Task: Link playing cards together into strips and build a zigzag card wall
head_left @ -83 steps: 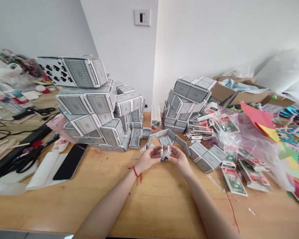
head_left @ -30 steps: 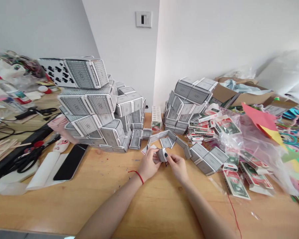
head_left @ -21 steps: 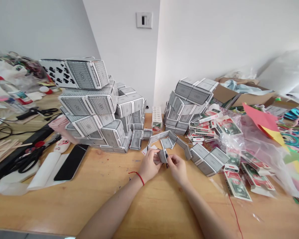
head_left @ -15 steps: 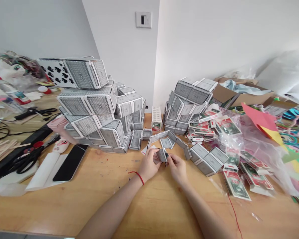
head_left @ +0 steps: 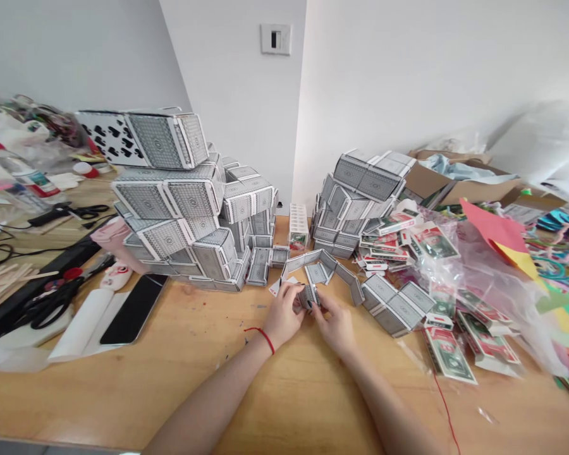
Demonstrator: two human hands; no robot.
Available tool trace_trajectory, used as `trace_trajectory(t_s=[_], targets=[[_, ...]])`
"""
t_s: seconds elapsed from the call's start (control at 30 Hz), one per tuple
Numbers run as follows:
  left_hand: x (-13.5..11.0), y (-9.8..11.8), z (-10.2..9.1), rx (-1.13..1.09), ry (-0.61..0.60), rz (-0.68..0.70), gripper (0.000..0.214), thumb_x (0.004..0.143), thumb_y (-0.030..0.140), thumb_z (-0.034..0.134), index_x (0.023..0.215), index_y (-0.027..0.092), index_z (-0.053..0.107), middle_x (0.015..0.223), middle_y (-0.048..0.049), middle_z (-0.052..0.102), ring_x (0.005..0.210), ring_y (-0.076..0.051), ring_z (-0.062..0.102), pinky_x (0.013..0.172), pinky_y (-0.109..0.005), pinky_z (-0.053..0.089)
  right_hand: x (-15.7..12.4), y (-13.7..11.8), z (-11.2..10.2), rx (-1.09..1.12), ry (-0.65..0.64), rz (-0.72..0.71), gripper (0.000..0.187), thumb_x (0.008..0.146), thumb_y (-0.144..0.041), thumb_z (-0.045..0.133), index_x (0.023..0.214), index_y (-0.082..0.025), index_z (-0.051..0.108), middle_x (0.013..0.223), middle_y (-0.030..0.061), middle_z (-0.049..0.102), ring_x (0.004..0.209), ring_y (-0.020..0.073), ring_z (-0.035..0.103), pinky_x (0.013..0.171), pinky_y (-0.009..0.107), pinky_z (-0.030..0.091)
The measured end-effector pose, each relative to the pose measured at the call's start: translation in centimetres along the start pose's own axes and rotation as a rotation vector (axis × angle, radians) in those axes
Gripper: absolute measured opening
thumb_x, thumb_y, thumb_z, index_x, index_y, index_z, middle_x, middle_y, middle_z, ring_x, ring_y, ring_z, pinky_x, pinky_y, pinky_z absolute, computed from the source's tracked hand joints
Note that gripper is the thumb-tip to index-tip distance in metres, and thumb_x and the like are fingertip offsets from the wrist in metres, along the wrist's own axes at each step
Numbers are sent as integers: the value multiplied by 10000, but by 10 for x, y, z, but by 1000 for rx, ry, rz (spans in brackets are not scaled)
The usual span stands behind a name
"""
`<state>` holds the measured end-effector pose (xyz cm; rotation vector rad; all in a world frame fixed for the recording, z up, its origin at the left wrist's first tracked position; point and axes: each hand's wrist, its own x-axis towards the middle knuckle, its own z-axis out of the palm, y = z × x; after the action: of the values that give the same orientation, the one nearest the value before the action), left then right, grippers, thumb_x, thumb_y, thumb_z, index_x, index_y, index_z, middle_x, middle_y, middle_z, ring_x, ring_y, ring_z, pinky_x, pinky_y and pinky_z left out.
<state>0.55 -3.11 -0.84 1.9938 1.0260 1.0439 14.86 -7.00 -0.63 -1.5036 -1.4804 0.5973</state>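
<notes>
Between my two hands is a small piece of folded playing card (head_left: 309,294) with a grey patterned back. My left hand (head_left: 287,311), a red string at its wrist, grips its left side. My right hand (head_left: 334,321) pinches the right side, fingertips pressed to the card. Just behind stands a chain of folded cards (head_left: 341,272), bent into an open loop, with another folded card (head_left: 317,273) inside it. A loose white card (head_left: 275,287) lies partly behind my left hand. To the right sits a block of joined card boxes (head_left: 397,304).
A tall stack of card boxes (head_left: 189,202) rises at the left, a smaller stack (head_left: 360,196) at the back right. Red and green card packs (head_left: 450,357) and plastic wrap (head_left: 507,278) crowd the right. A phone (head_left: 135,309) and black scissors (head_left: 52,303) lie left.
My right hand has shifted slightly left and its fingers have closed in against the folded card. The left hand stays nearly in place; the view has moved a little.
</notes>
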Motion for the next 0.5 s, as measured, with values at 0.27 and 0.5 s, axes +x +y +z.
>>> trace_trajectory(t_s=[0.27,0.5], targets=[[1,4,0,38,3,21,436,668,3,515,1048,213,475,1067,-65,456,973,-186,515,799,-343,492,-2,4,2,-104,32,-44,313,751,-316,535,1041,-235,620,703,47,666,565,190,586,561,277,431],[1,5,-1,84,-12,42,438,682,19,514,1077,204,474,1089,-77,458,1034,-197,489,854,-353,467,-3,4,2,-238,25,-97,316,798,-310,468,1064,-195,596,709,54,670,549,167,591,537,243,425]])
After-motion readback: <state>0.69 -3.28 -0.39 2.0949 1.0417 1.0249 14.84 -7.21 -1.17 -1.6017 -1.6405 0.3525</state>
